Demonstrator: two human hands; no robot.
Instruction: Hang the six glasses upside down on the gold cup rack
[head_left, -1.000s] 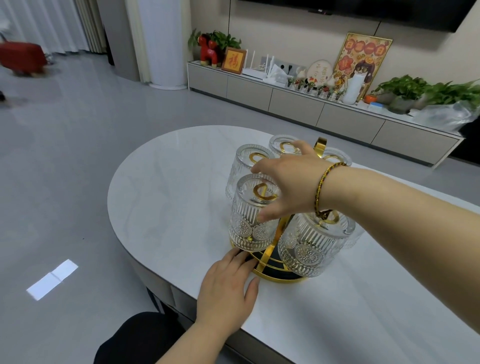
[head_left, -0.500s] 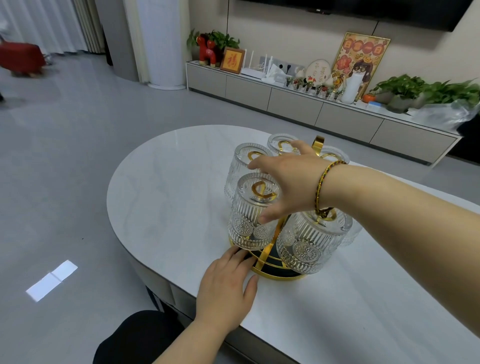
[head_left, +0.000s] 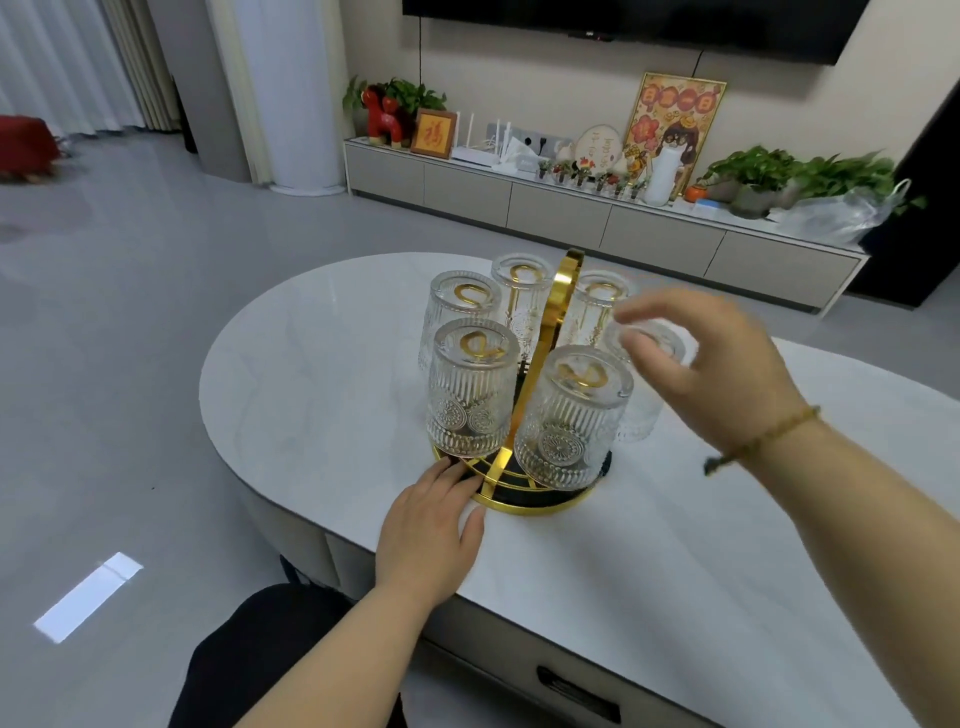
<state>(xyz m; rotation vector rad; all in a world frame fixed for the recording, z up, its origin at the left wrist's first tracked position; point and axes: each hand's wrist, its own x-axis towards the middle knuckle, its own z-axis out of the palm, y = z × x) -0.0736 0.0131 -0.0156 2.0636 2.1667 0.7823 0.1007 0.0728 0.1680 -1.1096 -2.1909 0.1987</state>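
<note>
All six glasses hung upside down on the gold cup rack, which stood on the white tabletop toward its near rounded edge; the sixth glass, on the far right, was partly hidden behind the right hand. That hand hovered just beside it with fingers spread, blurred, gripping nothing. The left hand lay flat on the tabletop, fingertips touching the rack's base ring, holding nothing. The hanging looked finished, with at most a final steadying left. Bare tabletop lay open left and right of the rack, though the near edge sat close behind the left hand.
</note>
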